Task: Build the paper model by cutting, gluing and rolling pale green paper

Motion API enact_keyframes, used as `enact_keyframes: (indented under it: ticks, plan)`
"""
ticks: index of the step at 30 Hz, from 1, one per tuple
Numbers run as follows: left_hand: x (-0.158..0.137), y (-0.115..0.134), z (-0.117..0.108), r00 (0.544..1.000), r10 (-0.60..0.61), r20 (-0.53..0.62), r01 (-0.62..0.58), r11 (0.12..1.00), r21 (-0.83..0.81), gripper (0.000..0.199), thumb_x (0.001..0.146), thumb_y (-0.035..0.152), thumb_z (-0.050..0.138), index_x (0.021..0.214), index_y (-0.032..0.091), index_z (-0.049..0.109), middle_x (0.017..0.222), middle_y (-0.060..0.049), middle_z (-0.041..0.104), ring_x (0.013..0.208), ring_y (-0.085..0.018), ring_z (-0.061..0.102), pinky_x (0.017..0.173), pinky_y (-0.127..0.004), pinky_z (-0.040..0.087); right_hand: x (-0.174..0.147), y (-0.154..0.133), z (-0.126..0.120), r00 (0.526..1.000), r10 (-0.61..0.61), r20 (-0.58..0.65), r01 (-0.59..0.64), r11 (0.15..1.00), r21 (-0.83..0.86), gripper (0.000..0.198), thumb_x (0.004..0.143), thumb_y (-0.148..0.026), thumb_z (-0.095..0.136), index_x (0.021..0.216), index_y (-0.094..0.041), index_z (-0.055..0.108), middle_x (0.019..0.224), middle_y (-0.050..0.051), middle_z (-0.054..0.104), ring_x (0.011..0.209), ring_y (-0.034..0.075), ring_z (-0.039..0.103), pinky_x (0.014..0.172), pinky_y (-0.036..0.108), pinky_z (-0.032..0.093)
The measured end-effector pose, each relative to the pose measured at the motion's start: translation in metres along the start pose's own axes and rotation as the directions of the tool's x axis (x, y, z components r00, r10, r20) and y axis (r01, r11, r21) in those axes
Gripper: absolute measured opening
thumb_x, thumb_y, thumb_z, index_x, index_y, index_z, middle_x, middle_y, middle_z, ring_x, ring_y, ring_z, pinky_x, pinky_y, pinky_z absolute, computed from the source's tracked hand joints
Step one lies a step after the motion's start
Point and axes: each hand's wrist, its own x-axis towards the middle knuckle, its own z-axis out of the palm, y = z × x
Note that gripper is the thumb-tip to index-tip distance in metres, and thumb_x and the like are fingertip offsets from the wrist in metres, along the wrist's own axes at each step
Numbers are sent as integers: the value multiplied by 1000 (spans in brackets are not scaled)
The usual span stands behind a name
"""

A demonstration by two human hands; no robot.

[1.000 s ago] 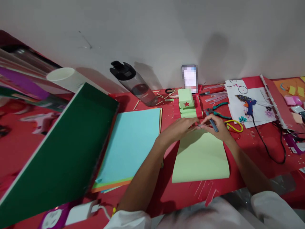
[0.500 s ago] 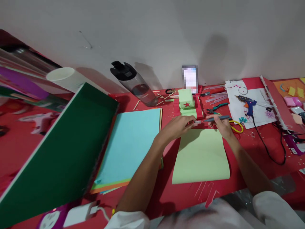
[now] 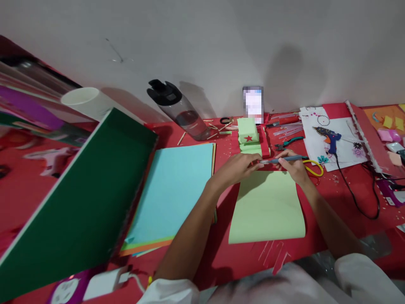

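In my right hand (image 3: pixel 292 166) is a slim grey pen-shaped craft knife (image 3: pixel 289 159), its thin tip pointing left. My left hand (image 3: pixel 245 164) pinches a small clear cap (image 3: pixel 262 161) at that tip; whether the cap is fully seated I cannot tell. Below both hands lies a light green paper sheet (image 3: pixel 267 207), its near edge curling. Just beyond my left hand stands a small light green paper box (image 3: pixel 247 131) with a red star, on a green and red paper piece (image 3: pixel 251 148).
Yellow-handled scissors (image 3: pixel 314 168), pliers (image 3: pixel 287 144) and a blue glue gun (image 3: pixel 330 138) lie right. Left are stacked coloured sheets (image 3: pixel 177 185), a tilted dark green board (image 3: pixel 85 194) and a water bottle (image 3: pixel 190 120). A phone (image 3: pixel 254 103) leans on the wall.
My right hand has brought the craft knife left, so its tip now meets the clear cap in my left hand. Before, a small gap separated them.
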Motion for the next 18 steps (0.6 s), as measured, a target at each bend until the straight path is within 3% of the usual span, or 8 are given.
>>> enact_keyframes:
  ticks: [11, 18]
  plan:
    - [1, 3, 2, 1000, 17, -1, -17, 999, 28, 24, 105, 38, 55, 101, 20, 70, 86, -5, 72, 73, -19, 59, 65, -28, 34, 0, 0, 5, 1000, 17, 19, -17, 1000, -7, 40, 84, -60, 78, 93, -21, 74, 77, 2, 75, 66, 15, 70, 61, 26, 57]
    - [0, 1, -2, 995, 90, -30, -91, 995, -40, 23, 105, 33, 51, 97, 19, 68, 83, -4, 72, 70, -17, 61, 65, -27, 35, 0, 3, 14, 999, -13, -50, 16, 998, 68, 43, 84, -62, 79, 95, -21, 74, 73, 2, 76, 62, 14, 69, 59, 25, 55]
